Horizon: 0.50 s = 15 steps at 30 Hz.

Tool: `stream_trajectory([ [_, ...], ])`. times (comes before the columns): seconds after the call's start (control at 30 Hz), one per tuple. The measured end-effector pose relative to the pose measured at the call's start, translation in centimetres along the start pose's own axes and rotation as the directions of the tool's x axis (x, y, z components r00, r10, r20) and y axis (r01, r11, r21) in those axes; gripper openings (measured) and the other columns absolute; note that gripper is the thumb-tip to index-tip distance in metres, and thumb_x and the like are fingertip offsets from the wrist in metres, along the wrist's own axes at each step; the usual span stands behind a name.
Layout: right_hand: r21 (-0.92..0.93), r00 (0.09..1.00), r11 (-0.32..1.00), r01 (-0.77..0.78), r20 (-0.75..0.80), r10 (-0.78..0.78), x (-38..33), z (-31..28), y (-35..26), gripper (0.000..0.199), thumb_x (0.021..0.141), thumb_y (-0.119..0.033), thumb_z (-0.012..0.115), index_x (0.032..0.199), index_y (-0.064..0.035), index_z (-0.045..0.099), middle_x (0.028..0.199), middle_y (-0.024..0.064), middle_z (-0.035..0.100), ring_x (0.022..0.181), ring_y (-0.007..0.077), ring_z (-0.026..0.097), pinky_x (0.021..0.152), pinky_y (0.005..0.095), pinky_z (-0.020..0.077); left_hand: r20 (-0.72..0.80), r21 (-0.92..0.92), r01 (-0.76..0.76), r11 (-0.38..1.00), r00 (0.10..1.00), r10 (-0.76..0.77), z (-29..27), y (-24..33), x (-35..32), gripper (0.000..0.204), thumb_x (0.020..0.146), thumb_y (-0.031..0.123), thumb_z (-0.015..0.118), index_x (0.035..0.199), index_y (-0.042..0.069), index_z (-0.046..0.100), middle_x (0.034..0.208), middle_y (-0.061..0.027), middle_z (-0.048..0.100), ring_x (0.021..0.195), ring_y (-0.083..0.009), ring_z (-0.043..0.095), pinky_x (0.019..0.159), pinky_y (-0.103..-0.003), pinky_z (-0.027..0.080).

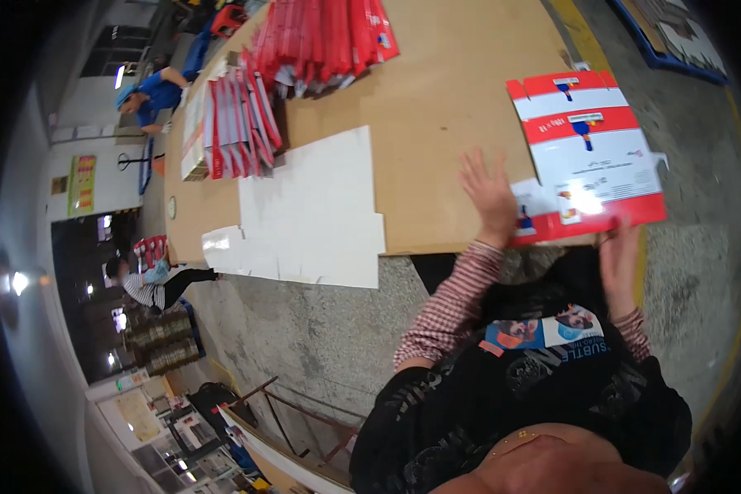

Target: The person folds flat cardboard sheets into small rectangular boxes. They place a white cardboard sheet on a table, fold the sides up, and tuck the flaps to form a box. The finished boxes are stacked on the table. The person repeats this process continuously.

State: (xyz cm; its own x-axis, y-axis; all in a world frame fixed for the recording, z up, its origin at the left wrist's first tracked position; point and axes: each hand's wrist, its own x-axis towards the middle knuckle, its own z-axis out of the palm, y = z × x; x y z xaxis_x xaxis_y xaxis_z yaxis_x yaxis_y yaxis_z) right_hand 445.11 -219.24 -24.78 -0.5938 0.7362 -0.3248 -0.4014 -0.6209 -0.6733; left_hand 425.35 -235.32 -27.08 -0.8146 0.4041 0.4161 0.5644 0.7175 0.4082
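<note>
A flat red and white carton (589, 160) with printed panels and flaps lies at the table's right end, its right part reaching past the table edge. My left hand (490, 196) is open, fingers spread over the brown tabletop, with its heel beside the carton's lower left flap. At the carton's near red edge is my right hand (620, 262), its fingers stretched out and touching that edge. A large white sheet (309, 210) lies on the table to the left, overhanging the near edge.
Red and white folded cartons (325, 41) are piled on the far side, with another stack (243, 119) left of them. The brown table (436, 99) ends just before me. A blue-edged pallet (675, 41) stands far right. One person (152, 97) is beyond the table; another (148, 284) stands left.
</note>
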Motion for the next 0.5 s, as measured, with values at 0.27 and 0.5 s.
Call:
stream_trajectory([
  [0.27, -0.670, 0.730, 0.727, 0.147, 0.570, 0.378, 15.9, 9.2, 0.2, 0.078, 0.083, -0.008, 0.071, 0.149, -0.0045, 0.031, 0.144, 0.0093, 0.048, 0.128, 0.0176, 0.049, 0.108, 0.0338, 0.0405, -0.263, -0.386, 0.001, 0.922, 0.958, -0.111, -5.6, -2.4, -3.0, 0.053, 0.095, 0.014, 0.057, 0.144, 0.000, 0.041, 0.153, -0.0270, 0.028, 0.145, -0.0442, 0.021, 0.117, -0.055, 0.017],
  [0.5, -0.798, 0.658, 0.376, 0.472, 0.602, 0.452, 39.6, 26.1, 3.7, 0.067, 0.069, 0.007, 0.069, 0.132, -0.0080, 0.052, 0.098, 0.0075, 0.067, 0.081, 0.0134, 0.064, 0.069, 0.0299, 0.0543, -0.011, 0.308, 0.417, 0.855, 0.900, -0.435, -21.3, -16.5, -11.8, 0.061, 0.082, 0.031, 0.075, 0.131, 0.004, 0.050, 0.132, -0.0177, 0.048, 0.127, -0.0392, 0.040, 0.105, -0.051, 0.030],
])
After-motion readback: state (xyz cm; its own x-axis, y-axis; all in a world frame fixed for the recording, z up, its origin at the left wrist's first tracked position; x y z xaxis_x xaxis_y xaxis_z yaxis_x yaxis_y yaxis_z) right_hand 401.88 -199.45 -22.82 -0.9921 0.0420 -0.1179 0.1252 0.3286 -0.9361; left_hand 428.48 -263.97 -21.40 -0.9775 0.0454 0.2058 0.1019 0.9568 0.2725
